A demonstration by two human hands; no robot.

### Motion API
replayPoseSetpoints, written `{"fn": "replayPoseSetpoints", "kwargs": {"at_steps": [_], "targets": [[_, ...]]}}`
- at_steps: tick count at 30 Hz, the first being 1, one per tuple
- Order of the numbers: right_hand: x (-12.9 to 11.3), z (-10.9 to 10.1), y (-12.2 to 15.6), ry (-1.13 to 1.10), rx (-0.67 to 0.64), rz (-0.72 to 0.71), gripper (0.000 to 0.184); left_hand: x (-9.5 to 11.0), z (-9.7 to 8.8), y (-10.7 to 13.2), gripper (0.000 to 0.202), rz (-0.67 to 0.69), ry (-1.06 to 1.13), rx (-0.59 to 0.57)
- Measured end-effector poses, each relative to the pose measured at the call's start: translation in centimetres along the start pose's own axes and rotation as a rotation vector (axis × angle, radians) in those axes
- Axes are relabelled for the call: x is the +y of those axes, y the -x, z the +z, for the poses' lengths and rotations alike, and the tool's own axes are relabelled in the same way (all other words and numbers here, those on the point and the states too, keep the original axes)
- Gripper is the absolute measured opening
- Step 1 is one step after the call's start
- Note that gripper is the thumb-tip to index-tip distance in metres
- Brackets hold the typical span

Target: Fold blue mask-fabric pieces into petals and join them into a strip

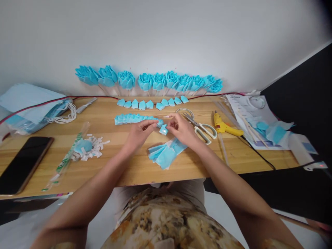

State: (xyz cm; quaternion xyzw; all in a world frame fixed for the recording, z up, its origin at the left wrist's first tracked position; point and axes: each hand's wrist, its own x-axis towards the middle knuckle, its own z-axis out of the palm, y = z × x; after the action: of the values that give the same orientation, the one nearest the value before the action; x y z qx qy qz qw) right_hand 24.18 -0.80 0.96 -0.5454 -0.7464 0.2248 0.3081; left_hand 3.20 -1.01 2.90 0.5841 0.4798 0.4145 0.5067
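Note:
My right hand [183,130] pinches a small folded blue petal [163,130] between thumb and fingers; a white patch shows on its face. Close to its left, my left hand [141,133] has thumb and forefinger pressed together, and what they hold, if anything, is too small to make out. Just behind the hands runs a row of overlapping folded blue petals [132,118], its right end beside my left fingertips. Below my right hand lies a fanned stack of blue strips [166,154], partly hidden by that hand.
White-handled scissors [199,128], a tape roll [184,112] and a yellow glue gun [225,126] lie at right. Blue paper flowers [152,82] stand along the wall behind loose petals [142,105]. Paper scraps [97,147], a phone [24,164] and bagged blue sheets [31,107] lie left.

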Motion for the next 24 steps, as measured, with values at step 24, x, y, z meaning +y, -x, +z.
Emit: {"fn": "replayPoseSetpoints", "kwargs": {"at_steps": [24], "targets": [[-2.6,0.2,1.9,-0.171,0.191,-0.299,0.013,-1.0,0.0,0.0,0.029,-0.080,-0.062,-0.155]]}}
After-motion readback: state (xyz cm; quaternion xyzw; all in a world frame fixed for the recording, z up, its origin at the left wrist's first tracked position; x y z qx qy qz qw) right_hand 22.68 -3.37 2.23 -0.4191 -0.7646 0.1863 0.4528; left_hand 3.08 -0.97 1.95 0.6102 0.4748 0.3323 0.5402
